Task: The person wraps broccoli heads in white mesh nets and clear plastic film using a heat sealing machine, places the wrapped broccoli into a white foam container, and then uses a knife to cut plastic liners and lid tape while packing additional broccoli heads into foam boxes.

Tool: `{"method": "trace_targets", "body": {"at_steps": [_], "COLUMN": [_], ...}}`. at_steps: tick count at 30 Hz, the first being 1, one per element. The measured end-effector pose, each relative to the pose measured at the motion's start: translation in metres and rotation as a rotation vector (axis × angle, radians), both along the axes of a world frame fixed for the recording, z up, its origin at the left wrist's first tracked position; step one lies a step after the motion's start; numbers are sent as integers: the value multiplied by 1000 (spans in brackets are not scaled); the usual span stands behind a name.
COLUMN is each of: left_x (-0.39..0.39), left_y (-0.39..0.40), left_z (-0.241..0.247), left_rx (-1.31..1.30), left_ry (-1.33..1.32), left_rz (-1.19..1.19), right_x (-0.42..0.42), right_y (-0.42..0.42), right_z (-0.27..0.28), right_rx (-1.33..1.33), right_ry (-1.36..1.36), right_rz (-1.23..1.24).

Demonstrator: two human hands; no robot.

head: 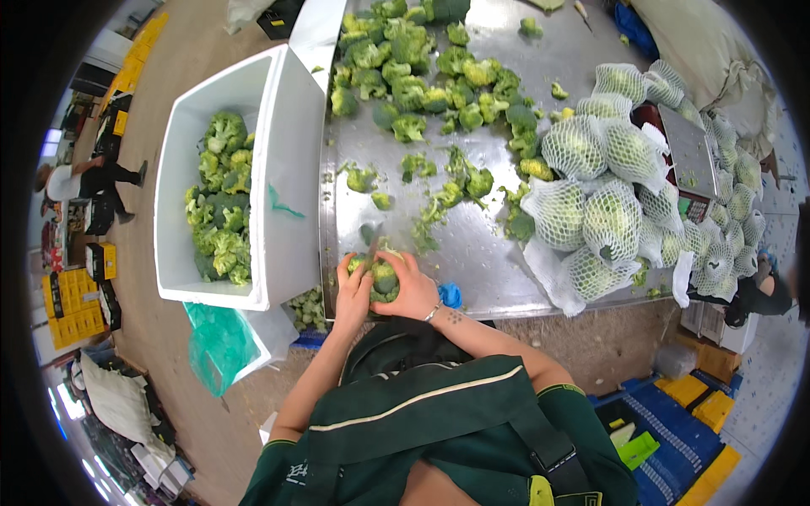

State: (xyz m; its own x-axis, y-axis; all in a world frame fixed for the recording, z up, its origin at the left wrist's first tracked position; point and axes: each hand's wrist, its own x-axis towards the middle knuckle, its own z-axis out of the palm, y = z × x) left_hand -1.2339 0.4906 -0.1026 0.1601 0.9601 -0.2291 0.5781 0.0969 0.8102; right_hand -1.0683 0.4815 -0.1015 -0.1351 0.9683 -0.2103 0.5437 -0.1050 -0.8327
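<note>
Both hands meet over the near left part of the metal table (487,265). My right hand (411,290) curves its fingers and thumb around a broccoli piece (384,278). Close against it, my left hand (354,296) grips what looks like a knife (374,243); its blade is blurred and the handle is hidden in the fingers. A little green broccoli also shows at the left fingertips. Just beyond the hands lie broccoli scraps (427,228) and a small floret (381,201).
A white foam box (288,158) holding broccoli stands left of the table. Many broccoli florets (405,88) cover its far side. Net-wrapped heads (610,218) are heaped right, beside a scale (686,152). A blue crumpled item (450,295) lies near my right wrist. Another person (95,180) is far left.
</note>
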Motion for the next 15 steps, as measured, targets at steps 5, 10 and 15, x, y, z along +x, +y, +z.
{"method": "trace_targets", "body": {"at_steps": [5, 10, 15], "left_x": [-15, -93, -92], "left_y": [41, 116, 120], "left_z": [99, 256, 219], "left_rx": [293, 976, 863], "left_ry": [-27, 627, 628], "left_rz": [279, 555, 663], "right_x": [-17, -76, 25], "right_y": [67, 163, 193], "right_z": [102, 226, 170], "right_rx": [258, 613, 357], "right_ry": [256, 229, 184], "right_rz": [152, 293, 56]}}
